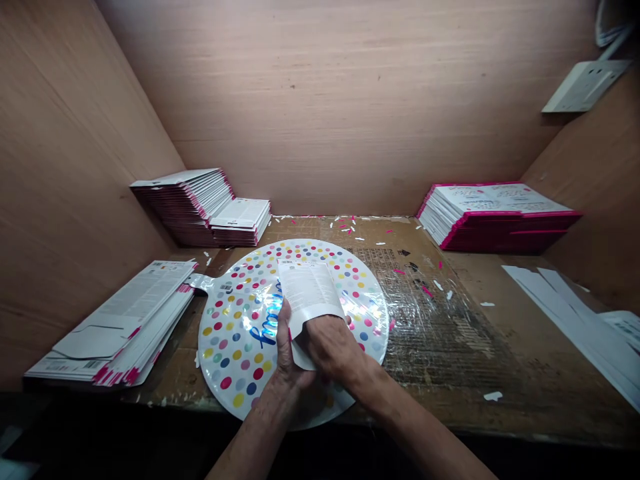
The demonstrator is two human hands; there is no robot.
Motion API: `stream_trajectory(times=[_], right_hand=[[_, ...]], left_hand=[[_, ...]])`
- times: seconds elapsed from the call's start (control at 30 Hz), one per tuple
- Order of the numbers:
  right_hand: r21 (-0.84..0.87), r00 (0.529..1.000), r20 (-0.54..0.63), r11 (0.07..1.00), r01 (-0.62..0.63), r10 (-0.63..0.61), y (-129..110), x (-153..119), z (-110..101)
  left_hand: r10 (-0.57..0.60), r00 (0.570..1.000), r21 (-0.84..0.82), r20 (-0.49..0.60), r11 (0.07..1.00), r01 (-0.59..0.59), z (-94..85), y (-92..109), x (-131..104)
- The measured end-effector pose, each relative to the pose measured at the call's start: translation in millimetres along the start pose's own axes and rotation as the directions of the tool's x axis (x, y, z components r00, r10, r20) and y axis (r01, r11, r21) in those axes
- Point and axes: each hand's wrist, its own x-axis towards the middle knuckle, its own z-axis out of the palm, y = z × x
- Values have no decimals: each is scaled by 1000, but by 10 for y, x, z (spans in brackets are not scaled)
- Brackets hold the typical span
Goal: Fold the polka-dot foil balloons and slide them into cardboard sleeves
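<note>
A white printed card sleeve (311, 287) is held above a round foil balloon (235, 347), which lies flat with coloured dots and blue lettering. My left hand (286, 347) grips the sleeve along its left side, thumb on the front. The sleeve's near end gapes open, and my right hand (327, 343) reaches into that opening. The right fingers are hidden inside, so whether they hold anything does not show. The balloon's narrow tail (200, 283) points left, touching or close to a stack of card sleeves (120, 313).
More stacked sleeves (200, 193) stand at the back left. A pink-edged stack (500, 217) sits at the back right. White paper strips (565, 320) lie on the right. Small white and pink scraps litter the tape-covered cardboard (425, 347). Wooden panels enclose three sides; a power socket (585, 85) hangs upper right.
</note>
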Motion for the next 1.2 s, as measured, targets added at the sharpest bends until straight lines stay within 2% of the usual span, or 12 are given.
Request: stream_trajectory(times=[0.07,0.17,0.23,0.3,0.37,0.4,0.47,0.53,0.6,0.8,0.93,1.2], right_hand=[[12,999,38,999,38,-39,-56,-83,-112],[149,982,118,981,127,-145,-44,-360,-299],[266,978,139,957,115,-156,30,-562,-398],[349,982,145,935,67,-124,116,-702,-461],[412,981,163,910,32,-109,182,-755,-497],[443,978,173,896,28,-116,204,-756,-511],[493,973,184,869,33,-142,234,-739,-539],[513,974,172,857,38,-146,263,-740,-568],[488,986,139,873,9,-88,304,-777,-596],[187,994,80,978,-94,81,424,-902,-630],[105,985,170,993,-58,39,448,-890,-628],[72,945,302,991,110,-126,489,-846,-557]], left_hand=[[65,998,81,-21,995,-63,-62,81,-16],[133,984,565,-118,824,-44,-194,293,-76],[225,956,856,-188,514,47,-261,464,-123],[436,881,983,-181,68,168,-278,600,-135],[605,795,888,45,-389,245,-248,654,-83],[585,782,795,213,-569,209,-226,643,-31],[345,797,622,496,-782,-48,-204,555,105],[46,779,446,625,-840,-308,-239,403,236],[-92,782,374,616,-840,-393,-324,228,309],[12,825,474,565,-823,-312,-459,-128,157],[71,816,522,574,-799,-298,-431,-199,39],[4,819,491,574,-802,-341,-485,-208,11]])
